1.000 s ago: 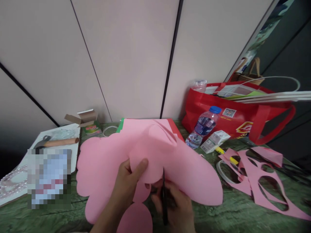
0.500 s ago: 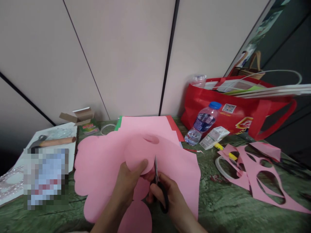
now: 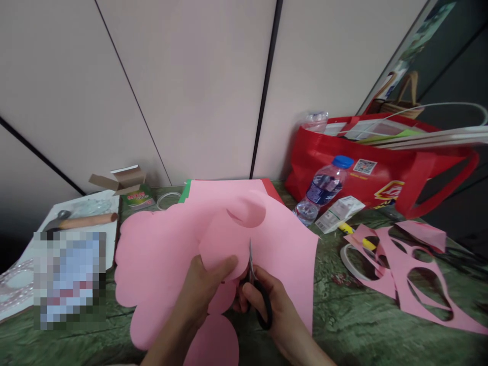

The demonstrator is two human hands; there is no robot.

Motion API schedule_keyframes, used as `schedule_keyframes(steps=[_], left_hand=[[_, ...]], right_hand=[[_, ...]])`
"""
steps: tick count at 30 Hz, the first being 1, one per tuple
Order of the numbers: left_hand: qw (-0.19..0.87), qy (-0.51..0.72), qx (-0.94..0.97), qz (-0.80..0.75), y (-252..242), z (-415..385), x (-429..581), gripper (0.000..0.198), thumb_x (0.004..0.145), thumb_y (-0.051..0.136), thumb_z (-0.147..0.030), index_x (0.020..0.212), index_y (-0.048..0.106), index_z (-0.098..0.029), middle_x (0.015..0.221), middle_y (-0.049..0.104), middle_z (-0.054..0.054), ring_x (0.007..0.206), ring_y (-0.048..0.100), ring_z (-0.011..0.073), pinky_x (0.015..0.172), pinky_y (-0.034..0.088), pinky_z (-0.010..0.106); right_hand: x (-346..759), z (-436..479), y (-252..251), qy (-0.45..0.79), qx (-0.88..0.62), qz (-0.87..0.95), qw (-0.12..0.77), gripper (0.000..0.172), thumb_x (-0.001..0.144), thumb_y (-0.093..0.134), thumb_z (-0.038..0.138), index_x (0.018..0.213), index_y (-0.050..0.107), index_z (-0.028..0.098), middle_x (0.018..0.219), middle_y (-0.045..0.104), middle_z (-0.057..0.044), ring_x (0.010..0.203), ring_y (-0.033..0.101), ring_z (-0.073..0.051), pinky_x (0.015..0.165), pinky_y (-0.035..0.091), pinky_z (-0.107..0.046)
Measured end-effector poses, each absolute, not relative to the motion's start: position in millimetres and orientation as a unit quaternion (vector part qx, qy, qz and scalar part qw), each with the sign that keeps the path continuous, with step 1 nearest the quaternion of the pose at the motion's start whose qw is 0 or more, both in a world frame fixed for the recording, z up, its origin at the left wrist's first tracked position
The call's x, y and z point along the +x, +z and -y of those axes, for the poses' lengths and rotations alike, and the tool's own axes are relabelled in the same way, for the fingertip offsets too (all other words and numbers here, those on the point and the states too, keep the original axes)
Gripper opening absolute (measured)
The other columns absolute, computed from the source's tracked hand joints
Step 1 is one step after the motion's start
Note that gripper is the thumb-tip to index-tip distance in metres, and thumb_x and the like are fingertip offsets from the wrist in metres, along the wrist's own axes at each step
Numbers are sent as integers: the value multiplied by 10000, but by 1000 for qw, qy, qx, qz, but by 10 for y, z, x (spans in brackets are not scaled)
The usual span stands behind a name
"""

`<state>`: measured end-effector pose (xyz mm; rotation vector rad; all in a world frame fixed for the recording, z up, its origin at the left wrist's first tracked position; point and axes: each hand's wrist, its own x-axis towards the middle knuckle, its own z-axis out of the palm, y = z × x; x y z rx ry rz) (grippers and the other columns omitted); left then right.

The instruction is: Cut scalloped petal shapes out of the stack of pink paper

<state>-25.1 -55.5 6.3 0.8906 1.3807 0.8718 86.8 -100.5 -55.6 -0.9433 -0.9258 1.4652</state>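
Note:
My left hand (image 3: 211, 277) pinches a pink paper sheet (image 3: 285, 239) by its partly cut round piece (image 3: 224, 241), thumb on top. My right hand (image 3: 269, 300) is wrapped round the black handles of a pair of scissors (image 3: 250, 262). Their blades point away from me, at the right edge of the round piece, and look nearly closed. Beneath and to the left lies a large pink paper shape with a scalloped edge (image 3: 148, 264). A separate rounded pink piece (image 3: 213, 343) shows below my left wrist.
To the right are a water bottle (image 3: 324, 188), a small white box (image 3: 339, 213), a red bag (image 3: 305, 157), a tape roll (image 3: 348, 264) and pink offcuts (image 3: 404, 284). At left, a hammer (image 3: 91, 220) lies on a white board beside an opened green box (image 3: 139, 198). A wall stands behind.
The scissors and both hands have shifted slightly right. The pink sheet has turned, its right corner now higher and further out, and the gap behind the round piece looks wider.

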Motion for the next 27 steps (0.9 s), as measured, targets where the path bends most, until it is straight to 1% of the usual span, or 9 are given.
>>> schedule_keyframes(steps=[5, 10, 14, 22, 24, 27], left_hand=[[613, 347, 406, -582, 48, 527, -295, 148, 642, 692, -253, 655, 652, -111, 506, 638, 43, 478, 600, 192, 460, 488, 291], [610, 338, 411, -587, 38, 529, -295, 162, 655, 682, -263, 694, 660, -108, 518, 648, 51, 500, 612, 195, 496, 499, 298], [622, 341, 421, -565, 20, 521, -306, 178, 642, 687, -279, 682, 655, -109, 534, 646, 56, 578, 635, 221, 560, 512, 319], [638, 329, 418, -556, -4, 501, -330, 231, 627, 695, -310, 697, 652, -94, 561, 657, 78, 519, 612, 217, 504, 493, 324], [630, 328, 421, -564, -3, 499, -333, 239, 622, 700, -312, 695, 659, -88, 600, 675, 95, 531, 612, 212, 504, 490, 312], [621, 329, 425, -570, 10, 501, -333, 235, 616, 704, -313, 671, 659, -89, 579, 671, 89, 501, 601, 198, 475, 476, 293]], right_hand=[[871, 991, -531, 612, -415, 395, 545, 277, 747, 648, 433, 709, 533, 184, 579, 489, 45, 514, 440, -106, 494, 362, -233], [875, 1003, -511, 616, -417, 391, 542, 321, 718, 657, 475, 729, 531, 180, 583, 490, 42, 510, 427, -105, 490, 349, -234], [892, 1007, -490, 617, -435, 386, 530, 330, 712, 664, 470, 742, 522, 174, 582, 490, 42, 511, 430, -103, 493, 340, -228], [884, 998, -507, 610, -433, 396, 534, 328, 724, 647, 475, 740, 517, 174, 573, 479, 44, 507, 421, -102, 488, 337, -228], [882, 997, -514, 607, -440, 396, 530, 324, 724, 647, 472, 736, 518, 176, 566, 473, 47, 505, 419, -103, 487, 336, -228], [887, 1000, -519, 610, -443, 389, 529, 329, 717, 650, 479, 740, 519, 179, 565, 470, 49, 499, 422, -103, 483, 334, -229]])
